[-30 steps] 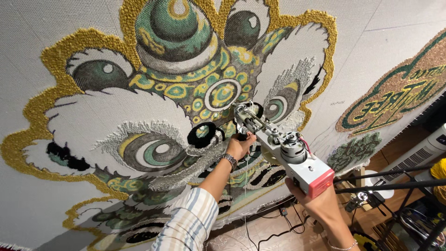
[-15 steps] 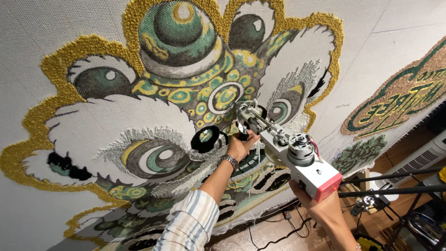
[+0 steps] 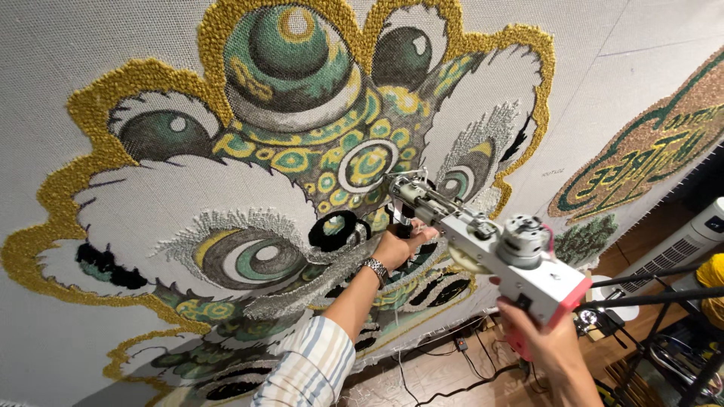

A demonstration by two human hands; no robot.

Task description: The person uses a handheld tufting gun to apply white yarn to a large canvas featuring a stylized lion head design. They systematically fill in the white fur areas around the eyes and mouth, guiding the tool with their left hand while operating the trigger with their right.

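The tufting gun (image 3: 483, 241), grey with a pink rear end, points its needle tip at the stretched cloth (image 3: 60, 60). The left hand (image 3: 400, 245) is closed around its front grip, a wristwatch (image 3: 375, 269) just behind it. The right hand (image 3: 544, 339) wraps the rear handle below the pink end. Around both spreads a tufted lion face (image 3: 302, 143) in green, gold and white. Below the hands, cables (image 3: 452, 369) trail over a wooden floor (image 3: 422, 377); right of them stand black stands (image 3: 656, 301) and a white fan heater (image 3: 690, 241).

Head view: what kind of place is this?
Likely a rug-tufting studio. A large stretched backing cloth carries a half-tufted lion-dance face, the person's right hand and left hand hold a tufting gun against it, and a second tufted piece is stretched alongside.
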